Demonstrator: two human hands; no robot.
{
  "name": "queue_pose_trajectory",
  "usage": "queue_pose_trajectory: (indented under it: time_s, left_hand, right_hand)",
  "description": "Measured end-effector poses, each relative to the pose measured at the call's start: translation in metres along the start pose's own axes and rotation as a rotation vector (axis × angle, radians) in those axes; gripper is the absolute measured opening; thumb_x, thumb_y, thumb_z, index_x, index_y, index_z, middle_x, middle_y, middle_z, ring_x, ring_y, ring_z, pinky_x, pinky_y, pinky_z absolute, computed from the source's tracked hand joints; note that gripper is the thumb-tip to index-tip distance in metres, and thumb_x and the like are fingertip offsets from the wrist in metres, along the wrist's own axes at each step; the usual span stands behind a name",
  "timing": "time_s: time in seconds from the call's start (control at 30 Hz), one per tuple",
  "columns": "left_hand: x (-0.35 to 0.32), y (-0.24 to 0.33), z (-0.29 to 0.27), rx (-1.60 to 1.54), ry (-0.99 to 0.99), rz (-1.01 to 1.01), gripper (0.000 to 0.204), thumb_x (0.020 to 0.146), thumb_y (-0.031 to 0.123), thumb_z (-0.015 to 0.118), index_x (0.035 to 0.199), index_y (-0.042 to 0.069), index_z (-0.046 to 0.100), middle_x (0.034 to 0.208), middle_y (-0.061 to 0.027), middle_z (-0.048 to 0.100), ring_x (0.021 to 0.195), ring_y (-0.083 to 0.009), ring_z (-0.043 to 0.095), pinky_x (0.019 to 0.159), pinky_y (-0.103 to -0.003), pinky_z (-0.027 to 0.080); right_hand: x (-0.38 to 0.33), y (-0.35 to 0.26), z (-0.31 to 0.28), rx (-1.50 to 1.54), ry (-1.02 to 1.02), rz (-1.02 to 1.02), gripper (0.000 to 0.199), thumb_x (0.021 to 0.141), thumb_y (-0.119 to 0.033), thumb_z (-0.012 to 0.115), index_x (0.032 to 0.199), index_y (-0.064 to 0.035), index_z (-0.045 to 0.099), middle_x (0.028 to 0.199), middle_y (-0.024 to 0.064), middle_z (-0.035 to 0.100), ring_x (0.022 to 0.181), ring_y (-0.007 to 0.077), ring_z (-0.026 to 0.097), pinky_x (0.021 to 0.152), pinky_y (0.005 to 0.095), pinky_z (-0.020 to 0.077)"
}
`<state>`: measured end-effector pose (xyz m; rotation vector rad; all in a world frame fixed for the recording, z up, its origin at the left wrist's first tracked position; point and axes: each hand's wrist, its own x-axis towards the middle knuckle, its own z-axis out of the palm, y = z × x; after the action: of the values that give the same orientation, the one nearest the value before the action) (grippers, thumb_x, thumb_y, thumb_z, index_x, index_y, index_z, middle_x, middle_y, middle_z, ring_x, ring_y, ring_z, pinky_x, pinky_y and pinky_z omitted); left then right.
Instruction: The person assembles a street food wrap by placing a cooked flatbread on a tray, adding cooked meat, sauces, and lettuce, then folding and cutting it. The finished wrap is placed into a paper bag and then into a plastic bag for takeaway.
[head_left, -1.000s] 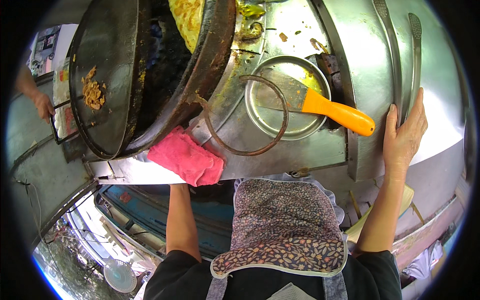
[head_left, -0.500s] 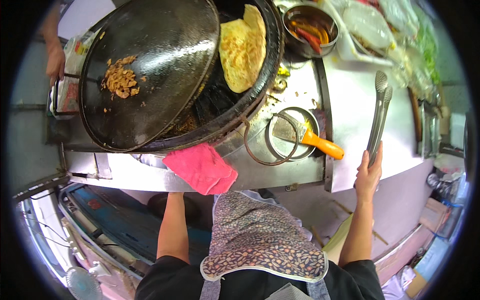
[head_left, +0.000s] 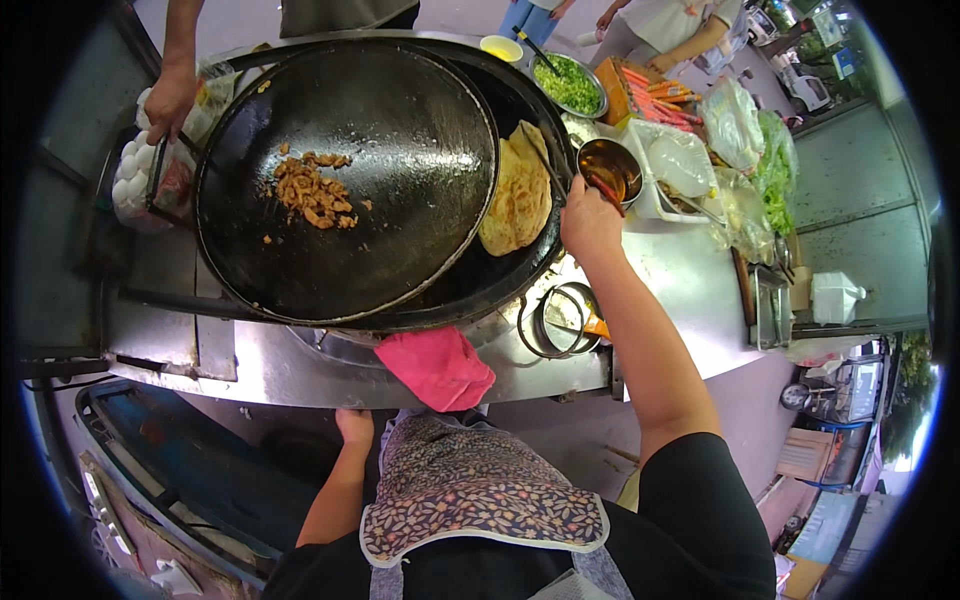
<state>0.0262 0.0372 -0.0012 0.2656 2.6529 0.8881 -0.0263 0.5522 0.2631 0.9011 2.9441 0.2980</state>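
Note:
My right hand (head_left: 590, 222) is closed around metal tongs (head_left: 540, 155), whose far end reaches over the right edge of a golden flatbread (head_left: 515, 195). The bread lies in a large dark round pan, partly beneath a dark round griddle plate (head_left: 350, 255). Small browned meat pieces (head_left: 312, 188) sit on that plate. Beside my right hand stands a metal pot (head_left: 612, 165) of dark reddish liquid. My left hand (head_left: 355, 427) is at the counter's front edge below a pink cloth (head_left: 437, 368); its fingers are mostly hidden. Another person's hand (head_left: 172, 95) is at the plate's handle (head_left: 158, 175).
A bowl of chopped greens (head_left: 568, 82) and a white tub (head_left: 690, 180) stand beyond the pan. A small metal pot (head_left: 562, 318) with an orange-handled scraper (head_left: 597, 327) is at the front. Bagged eggs (head_left: 132, 180) lie left. People stand across the counter.
My right hand has swung left and forward with the tongs, from over the right counter to the flatbread. My view has shifted up, showing people beyond. More of my left hand shows.

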Motion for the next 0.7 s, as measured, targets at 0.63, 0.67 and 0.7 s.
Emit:
queue_pose_trajectory:
  time_s: [0.63,0.67,0.7]
  left_hand:
    - [-0.051,0.113,-0.087,-0.289,-0.397,0.018,0.022,0.100,0.016,0.061,0.115,0.004,0.071,0.103,-0.0102,0.074,0.086,-0.0150,0.072,0.077,-0.029,0.056]
    - [-0.052,0.129,-0.083,-0.269,-0.419,0.046,0.022,0.100,0.016,0.062,0.116,0.004,0.071,0.103,-0.0099,0.074,0.086,-0.0150,0.072,0.078,-0.029,0.056]
    - [-0.056,0.144,-0.075,-0.249,-0.443,0.072,0.022,0.100,0.016,0.062,0.116,0.004,0.071,0.103,-0.0096,0.074,0.086,-0.0150,0.072,0.078,-0.029,0.056]
  right_hand:
    - [-0.009,0.052,-0.041,0.630,-0.494,0.067,0.029,0.090,-0.014,0.060,0.116,-0.0022,0.068,0.084,0.0156,0.075,0.066,0.0237,0.073,0.067,0.0377,0.0588]
    - [-0.024,0.068,-0.035,0.742,-0.441,0.047,0.037,0.092,-0.015,0.061,0.126,-0.0033,0.064,0.081,0.0151,0.074,0.064,0.0231,0.073,0.065,0.0370,0.0584]
    - [-0.043,0.082,-0.029,0.852,-0.387,0.028,0.045,0.093,-0.017,0.061,0.137,-0.0044,0.060,0.079,0.0145,0.073,0.062,0.0224,0.072,0.063,0.0363,0.0579]
